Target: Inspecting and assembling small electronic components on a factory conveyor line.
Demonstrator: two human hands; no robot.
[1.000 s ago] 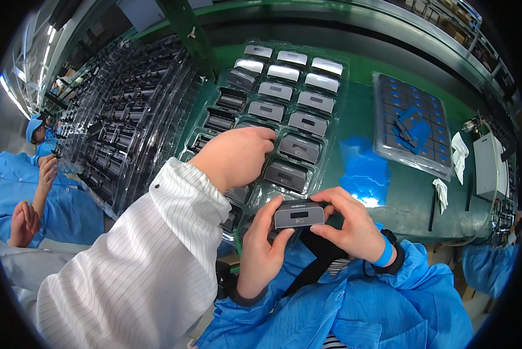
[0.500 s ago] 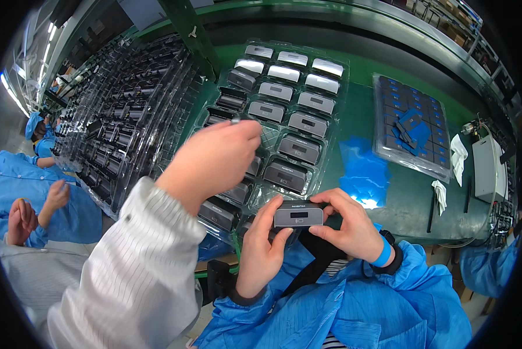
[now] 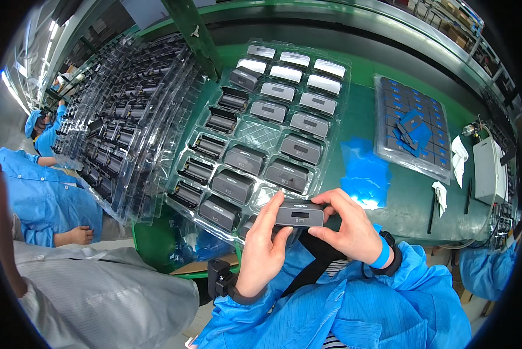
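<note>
My left hand [image 3: 262, 251] and my right hand [image 3: 353, 231] hold a small grey box-shaped electronic device [image 3: 310, 219] by its two ends. Its front, with a dark window and a small printed mark, is turned up toward me. Just beyond it lies a clear plastic tray [image 3: 258, 135] filled with rows of similar grey devices [image 3: 301, 148]. Black open housings [image 3: 197, 170] fill part of the tray's left column. One pocket near its middle holds nothing. Fingers and thumbs are closed on the device, which stays above the tray's near edge.
Stacked clear trays of black parts [image 3: 115, 116] rise at the left. To the right are blue film [image 3: 362, 171], a pack of dark blue-marked pieces [image 3: 412, 119], white cloths [image 3: 440, 198] and a white machine [image 3: 489, 171]. A person in a grey sleeve [image 3: 109, 291] stands close at left.
The other person's arm in the grey sleeve, which reached over the tray, has drawn back to the left, uncovering the tray's left columns. My hands and the device have hardly moved.
</note>
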